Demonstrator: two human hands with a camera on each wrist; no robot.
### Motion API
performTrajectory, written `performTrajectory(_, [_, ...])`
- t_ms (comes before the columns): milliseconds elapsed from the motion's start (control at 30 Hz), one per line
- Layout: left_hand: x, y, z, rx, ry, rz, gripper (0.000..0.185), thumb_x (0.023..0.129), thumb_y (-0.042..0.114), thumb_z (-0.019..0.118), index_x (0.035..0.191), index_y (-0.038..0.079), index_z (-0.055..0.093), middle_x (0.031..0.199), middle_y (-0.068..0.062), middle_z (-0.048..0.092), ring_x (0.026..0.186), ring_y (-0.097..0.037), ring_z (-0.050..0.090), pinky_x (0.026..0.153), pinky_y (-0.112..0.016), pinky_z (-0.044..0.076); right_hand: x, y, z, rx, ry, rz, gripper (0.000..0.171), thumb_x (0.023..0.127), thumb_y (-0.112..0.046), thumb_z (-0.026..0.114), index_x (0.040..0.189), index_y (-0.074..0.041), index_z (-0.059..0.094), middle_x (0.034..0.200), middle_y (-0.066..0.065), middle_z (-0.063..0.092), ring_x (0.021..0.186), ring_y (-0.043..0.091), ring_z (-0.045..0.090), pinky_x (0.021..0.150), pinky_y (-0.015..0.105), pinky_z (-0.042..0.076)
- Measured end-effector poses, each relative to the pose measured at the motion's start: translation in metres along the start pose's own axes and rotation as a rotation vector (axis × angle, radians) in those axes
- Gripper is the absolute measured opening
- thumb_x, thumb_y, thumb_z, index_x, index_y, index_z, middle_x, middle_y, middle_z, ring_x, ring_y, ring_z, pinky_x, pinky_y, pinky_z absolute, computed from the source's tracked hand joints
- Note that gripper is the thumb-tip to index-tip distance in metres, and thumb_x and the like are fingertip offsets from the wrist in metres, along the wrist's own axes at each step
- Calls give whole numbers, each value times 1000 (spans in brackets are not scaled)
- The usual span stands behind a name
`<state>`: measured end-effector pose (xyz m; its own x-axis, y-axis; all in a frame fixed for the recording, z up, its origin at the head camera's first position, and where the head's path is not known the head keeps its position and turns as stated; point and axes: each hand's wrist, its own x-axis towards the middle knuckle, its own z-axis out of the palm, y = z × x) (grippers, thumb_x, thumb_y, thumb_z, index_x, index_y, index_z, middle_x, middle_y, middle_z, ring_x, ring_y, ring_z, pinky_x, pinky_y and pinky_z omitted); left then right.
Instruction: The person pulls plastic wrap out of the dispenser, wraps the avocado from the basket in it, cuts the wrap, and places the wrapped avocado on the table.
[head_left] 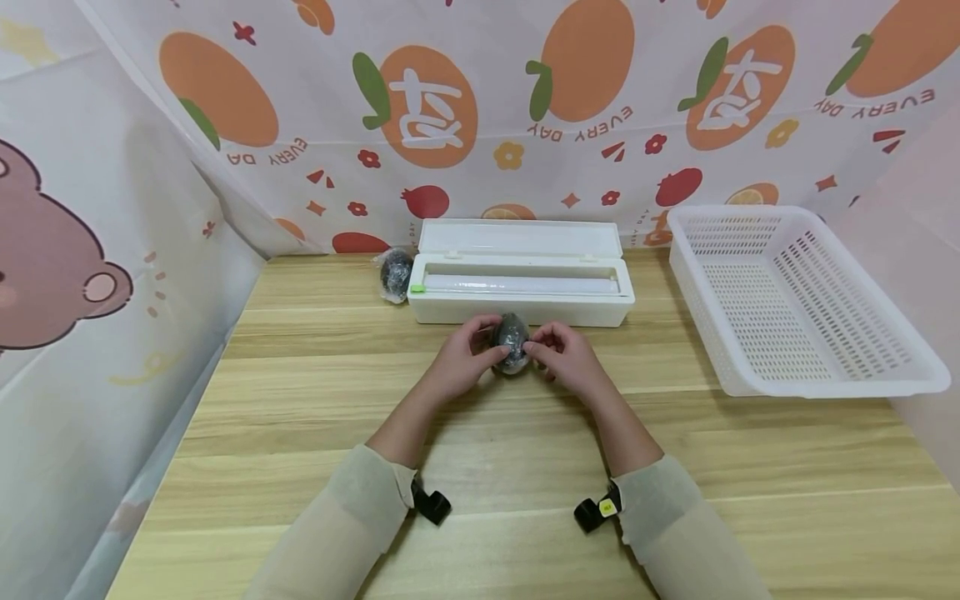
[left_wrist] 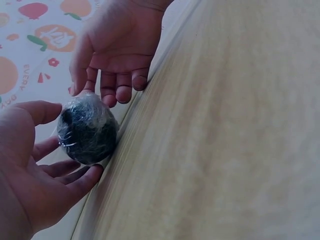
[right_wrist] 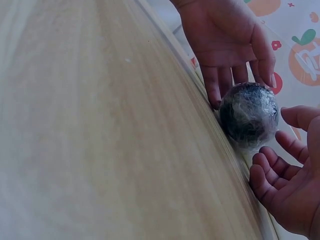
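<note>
In the head view a dark oval fruit that looks like an avocado (head_left: 513,342), wrapped in clear cling film, stands on the table. My left hand (head_left: 463,357) holds it from the left, thumb on its near side and fingers curved behind. From the right, my right hand (head_left: 566,358) has its thumb tip at the film; the right wrist view shows the thumb and loosely bent fingers beside the wrapped avocado (right_wrist: 250,116), not closed round it. Just behind is a white cling film box (head_left: 517,310), its lid up and a roll (head_left: 517,284) inside.
A second dark, film-wrapped fruit (head_left: 395,273) sits at the left end of the box. On the right stands a white perforated basket (head_left: 840,387). Patterned cloth (head_left: 495,108) hangs behind the wooden table (head_left: 300,433).
</note>
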<state>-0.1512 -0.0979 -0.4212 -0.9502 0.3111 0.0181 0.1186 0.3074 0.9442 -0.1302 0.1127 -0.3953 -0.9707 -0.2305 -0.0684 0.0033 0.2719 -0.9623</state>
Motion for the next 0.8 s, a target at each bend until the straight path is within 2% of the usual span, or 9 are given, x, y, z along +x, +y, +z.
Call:
performTrajectory(333, [-2,3,-1,27,-2,-10,52,92,26,70,138,14,51,141,-12,53,131,-32,51,110,-47,40,0,-1,0,-2,1,-3,20,96,-17,64,106,0,62,88,10,61,88,49,58,64,42,55])
performTrajectory(533, [-4,5,-2,47,7,-30,52,91,31,71,138,19,51,141,-12,53,130,-34,51,107,-49,42,0,-1,0,-1,1,-6,22,96,-18,64,108,0,63,90,11,61,90,47,58,66,45,55])
performTrajectory(800, [-5,5,-2,74,30,-27,53,90,31,71,138,21,51,138,-10,55,126,-32,53,104,-49,45,0,0,0,-3,-1,-7,23,96,-19,64,109,1,62,91,11,61,91,44,59,66,43,56])
